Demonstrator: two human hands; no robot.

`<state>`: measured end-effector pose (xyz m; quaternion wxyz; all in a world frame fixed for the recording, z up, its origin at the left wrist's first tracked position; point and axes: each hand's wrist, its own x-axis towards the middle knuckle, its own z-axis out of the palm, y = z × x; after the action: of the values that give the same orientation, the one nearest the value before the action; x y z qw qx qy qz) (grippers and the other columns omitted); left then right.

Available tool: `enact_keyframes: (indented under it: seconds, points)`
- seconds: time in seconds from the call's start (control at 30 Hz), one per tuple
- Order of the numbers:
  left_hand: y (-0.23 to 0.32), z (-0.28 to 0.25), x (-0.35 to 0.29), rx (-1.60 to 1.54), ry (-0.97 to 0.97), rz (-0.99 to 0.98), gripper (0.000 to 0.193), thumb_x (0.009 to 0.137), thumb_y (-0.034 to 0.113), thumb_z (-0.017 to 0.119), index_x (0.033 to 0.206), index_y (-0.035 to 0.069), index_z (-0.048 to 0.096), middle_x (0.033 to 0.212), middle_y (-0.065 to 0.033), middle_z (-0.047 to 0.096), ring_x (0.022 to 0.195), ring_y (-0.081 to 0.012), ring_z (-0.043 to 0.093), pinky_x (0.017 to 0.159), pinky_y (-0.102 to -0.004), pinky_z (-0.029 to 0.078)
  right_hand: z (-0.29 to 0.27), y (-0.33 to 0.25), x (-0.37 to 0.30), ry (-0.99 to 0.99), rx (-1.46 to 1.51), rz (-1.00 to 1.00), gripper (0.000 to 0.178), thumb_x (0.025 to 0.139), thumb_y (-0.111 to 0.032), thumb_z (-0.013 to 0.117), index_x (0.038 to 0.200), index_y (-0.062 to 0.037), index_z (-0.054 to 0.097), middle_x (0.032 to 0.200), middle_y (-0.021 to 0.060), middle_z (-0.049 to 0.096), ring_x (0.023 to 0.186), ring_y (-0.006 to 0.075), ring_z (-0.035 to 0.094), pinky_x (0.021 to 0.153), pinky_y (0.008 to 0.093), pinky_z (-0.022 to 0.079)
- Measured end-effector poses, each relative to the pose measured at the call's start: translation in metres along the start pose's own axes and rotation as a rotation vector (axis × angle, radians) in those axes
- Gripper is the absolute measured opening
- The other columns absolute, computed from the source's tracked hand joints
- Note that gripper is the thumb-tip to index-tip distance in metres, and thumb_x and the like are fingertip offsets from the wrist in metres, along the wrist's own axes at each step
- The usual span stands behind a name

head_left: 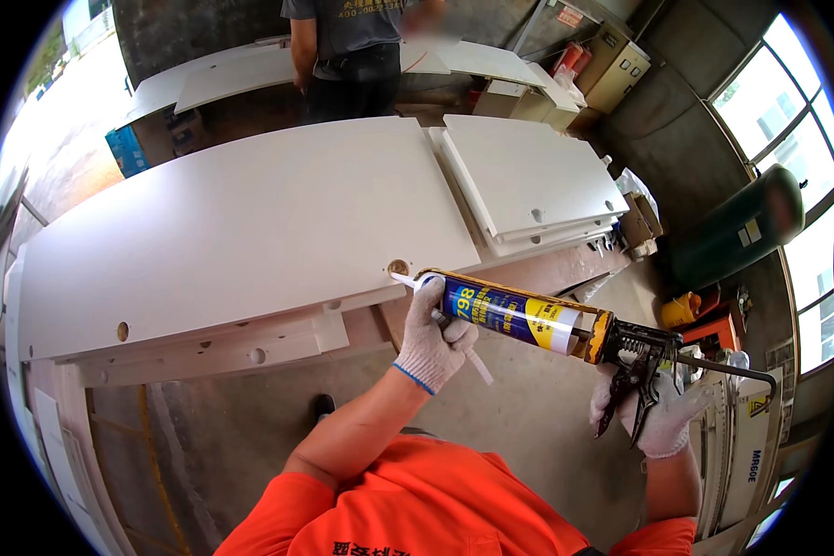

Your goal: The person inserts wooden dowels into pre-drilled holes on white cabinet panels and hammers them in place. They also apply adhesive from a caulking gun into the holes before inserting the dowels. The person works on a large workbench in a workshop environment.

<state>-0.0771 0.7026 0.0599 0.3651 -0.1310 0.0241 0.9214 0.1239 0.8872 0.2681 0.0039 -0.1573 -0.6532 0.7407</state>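
A caulking gun (632, 350) with a blue and yellow sealant cartridge (505, 310) lies slantwise across my front. My left hand (433, 338), in a white knitted glove, is closed around the front end of the gun near the nozzle. A thin white strip (479, 366) sticks out below that hand. My right hand (660, 412), gloved too, grips the handle and trigger at the back. The white nozzle (402, 278) points left, its tip at a round brown hole (398, 267) near the front edge of a large white panel (232, 213); contact cannot be made out.
Smaller white panels (528, 171) are stacked at the right of the large one. Another person (352, 56) stands beyond, beside a far bench of panels (232, 79). A green tank (737, 227), a yellow bucket (680, 309) and a white machine (746, 445) are on the right.
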Motion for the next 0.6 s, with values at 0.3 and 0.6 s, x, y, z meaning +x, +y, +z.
enact_keyframes:
  seconds: [0.3, 0.6]
  points:
    - [-0.003, 0.034, -0.015, 0.144, 0.031, 0.026, 0.025, 0.097, 0.024, 0.077, 0.089, 0.018, 0.054, 0.072, 0.0034, 0.055, 0.046, -0.0094, 0.033, 0.047, -0.0284, 0.022, -0.042, 0.056, -0.015, 0.011, 0.105, -0.077, 0.095, 0.095, -0.082, 0.058, 0.14, 0.001, 0.06, 0.097, 0.0124, 0.071, 0.082, 0.0291, 0.067, 0.071, 0.0453, 0.054]
    - [0.126, 0.029, -0.147, 0.116, -0.052, 0.465, 0.023, 0.095, 0.028, 0.076, 0.092, 0.021, 0.054, 0.071, 0.0051, 0.054, 0.05, -0.0092, 0.041, 0.049, -0.0275, 0.03, 0.103, 0.06, 0.017, -0.24, 0.0, 0.015, 0.042, 0.085, -0.019, 0.08, 0.119, 0.0024, 0.069, 0.094, 0.017, 0.075, 0.087, 0.0314, 0.076, 0.077, 0.0467, 0.066]
